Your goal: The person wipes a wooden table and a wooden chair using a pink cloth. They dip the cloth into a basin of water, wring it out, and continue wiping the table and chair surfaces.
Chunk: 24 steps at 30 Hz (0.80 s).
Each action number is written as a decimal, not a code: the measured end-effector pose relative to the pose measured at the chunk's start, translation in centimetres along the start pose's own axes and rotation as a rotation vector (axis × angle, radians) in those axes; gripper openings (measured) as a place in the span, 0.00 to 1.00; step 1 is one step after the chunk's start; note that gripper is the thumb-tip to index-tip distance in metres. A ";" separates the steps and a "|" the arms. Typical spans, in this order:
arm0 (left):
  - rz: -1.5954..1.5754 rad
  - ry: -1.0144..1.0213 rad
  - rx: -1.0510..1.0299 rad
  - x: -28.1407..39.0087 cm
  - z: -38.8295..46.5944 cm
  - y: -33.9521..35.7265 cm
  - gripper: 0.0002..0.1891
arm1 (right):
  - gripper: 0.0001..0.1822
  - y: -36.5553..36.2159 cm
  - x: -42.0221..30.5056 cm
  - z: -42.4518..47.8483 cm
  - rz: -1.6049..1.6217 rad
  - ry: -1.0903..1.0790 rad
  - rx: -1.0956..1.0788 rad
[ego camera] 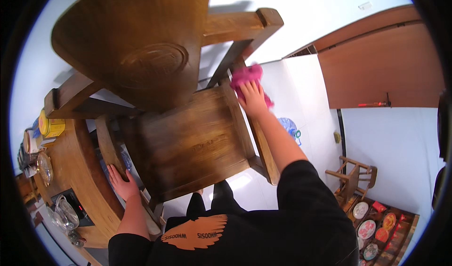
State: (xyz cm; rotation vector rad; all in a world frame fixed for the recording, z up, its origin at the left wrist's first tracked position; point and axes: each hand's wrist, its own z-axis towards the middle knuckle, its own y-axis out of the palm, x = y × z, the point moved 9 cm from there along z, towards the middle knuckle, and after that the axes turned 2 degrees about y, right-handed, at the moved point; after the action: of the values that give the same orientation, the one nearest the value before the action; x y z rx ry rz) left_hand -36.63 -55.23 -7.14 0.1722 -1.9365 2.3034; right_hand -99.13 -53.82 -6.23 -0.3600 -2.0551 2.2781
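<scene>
Before me stands a large dark wooden armchair, its seat [197,142] level with my forearms and its tall backrest [134,47] bearing a carved oval. My right hand [253,98] presses a pink cloth [247,76] onto the chair's right armrest [262,149], near the end that meets the back. On the left armrest [110,146], my left hand [123,184] rests near the front end with its fingers spread, holding nothing.
To the left is a wooden table [76,153] with a yellow tin [52,124], a glass lid [66,211] and a black cooktop [76,202]. A blue water bottle [287,125] lies right of the chair. Farther right are a small wooden chair [353,176] and round tins [367,229].
</scene>
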 end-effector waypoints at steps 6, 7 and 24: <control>0.040 0.055 0.013 0.0 0.0 -0.4 0.34 | 0.38 0.9 -0.3 -2.7 0.063 0.120 -0.120; 0.053 0.041 0.005 -0.3 -0.2 -0.6 0.34 | 0.38 0.1 -1.1 -6.5 0.057 0.115 -0.138; 0.037 0.009 -0.008 0.0 -0.3 -0.9 0.35 | 0.21 2.9 -10.9 -26.7 0.593 0.623 0.250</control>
State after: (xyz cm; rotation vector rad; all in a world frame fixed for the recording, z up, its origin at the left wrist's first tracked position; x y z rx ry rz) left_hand -36.45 -54.79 -6.37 0.1260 -1.9611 2.3146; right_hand -82.69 -30.25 -9.92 -1.5903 -1.4485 2.2158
